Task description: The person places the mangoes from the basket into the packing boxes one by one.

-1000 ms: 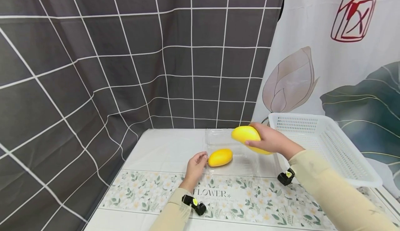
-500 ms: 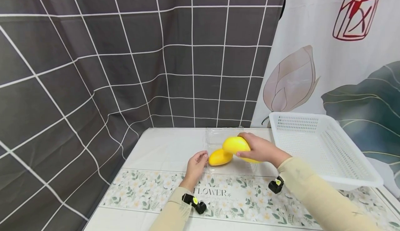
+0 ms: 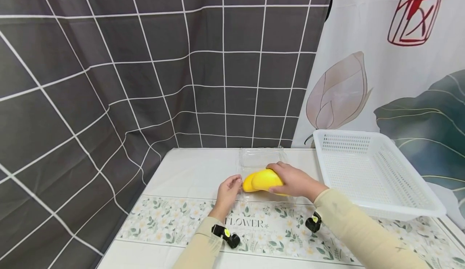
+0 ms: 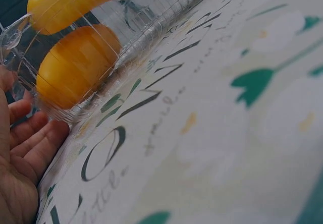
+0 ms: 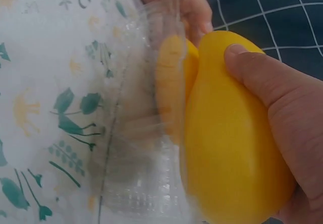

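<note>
One smooth, bright yellow, mango-shaped fruit [image 3: 267, 178]: up in the right hand [image 3: 296, 181], with the thumb on one side and fingers on the other. It is just over the clear plastic box [image 3: 256, 197]. I can't tell if it touches the fruit below.
One smooth, deeper yellow, oval fruit [image 4: 78, 67]: lying inside the box at its left end, partly hidden from where I stand.
Left hand [image 3: 227, 192]: fingers bent, right at the box's left edge. I can't tell if they pinch it.
Clear lid [image 3: 261, 158]: open toward the far edge of the white table [image 3: 200, 172].
White plastic basket with little holes [image 3: 367, 172]: by the table's right edge, apart from the box.
</note>
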Motion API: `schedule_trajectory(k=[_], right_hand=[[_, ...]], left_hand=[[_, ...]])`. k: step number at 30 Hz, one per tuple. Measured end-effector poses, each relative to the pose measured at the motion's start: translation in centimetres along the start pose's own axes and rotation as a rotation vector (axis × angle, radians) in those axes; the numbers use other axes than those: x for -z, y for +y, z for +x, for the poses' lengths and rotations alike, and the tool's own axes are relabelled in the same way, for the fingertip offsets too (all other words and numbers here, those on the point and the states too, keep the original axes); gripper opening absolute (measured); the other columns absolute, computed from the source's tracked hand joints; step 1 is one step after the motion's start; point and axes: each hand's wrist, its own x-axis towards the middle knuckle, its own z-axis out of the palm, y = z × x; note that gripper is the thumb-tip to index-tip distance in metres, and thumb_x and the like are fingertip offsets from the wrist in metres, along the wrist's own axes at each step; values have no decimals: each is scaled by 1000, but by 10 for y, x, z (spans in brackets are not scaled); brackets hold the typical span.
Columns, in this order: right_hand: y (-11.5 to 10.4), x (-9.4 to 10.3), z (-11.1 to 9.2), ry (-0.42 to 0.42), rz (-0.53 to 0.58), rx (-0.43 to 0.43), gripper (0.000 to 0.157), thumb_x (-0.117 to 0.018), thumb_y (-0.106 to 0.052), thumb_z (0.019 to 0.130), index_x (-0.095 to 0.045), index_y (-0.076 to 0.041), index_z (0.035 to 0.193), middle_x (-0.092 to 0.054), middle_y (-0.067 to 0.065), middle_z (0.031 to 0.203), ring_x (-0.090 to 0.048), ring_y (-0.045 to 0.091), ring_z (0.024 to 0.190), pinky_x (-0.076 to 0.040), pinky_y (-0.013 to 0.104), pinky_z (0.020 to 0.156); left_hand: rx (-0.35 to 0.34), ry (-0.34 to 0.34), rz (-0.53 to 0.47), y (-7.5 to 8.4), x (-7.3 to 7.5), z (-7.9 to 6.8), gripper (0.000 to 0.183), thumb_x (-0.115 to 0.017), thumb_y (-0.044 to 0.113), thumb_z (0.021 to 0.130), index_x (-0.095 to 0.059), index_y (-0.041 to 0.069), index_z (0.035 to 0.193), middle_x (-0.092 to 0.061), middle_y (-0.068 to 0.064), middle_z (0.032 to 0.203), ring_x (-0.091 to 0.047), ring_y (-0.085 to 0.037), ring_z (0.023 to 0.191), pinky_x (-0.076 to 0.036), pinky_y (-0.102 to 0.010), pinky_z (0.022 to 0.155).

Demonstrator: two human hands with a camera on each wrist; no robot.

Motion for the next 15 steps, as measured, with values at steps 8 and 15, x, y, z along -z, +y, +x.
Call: schedule_trajectory(k=[8, 15], right_hand=[[-1, -11, 1, -19, 18, 13, 69, -84, -40, 82, -54, -13, 138, -60, 2, 119, -56, 15, 95, -53, 39, 83], [2, -23, -1, 4, -24, 49, 70, -84, -38, 80, -55, -14, 139, -60, 2, 121, -57, 17, 99, -52, 40, 86]], left_hand=[[-15, -2, -1, -2, 0, 1, 36, -58, 23, 104, -63, 2, 133, -68, -13, 126, -66, -26, 113, -59, -31, 89], [-11, 1, 5, -2, 0, 1, 34, -58, 23, 104, -64, 3, 132, -68, -12, 125, -66, -25, 113, -59, -30, 89]])
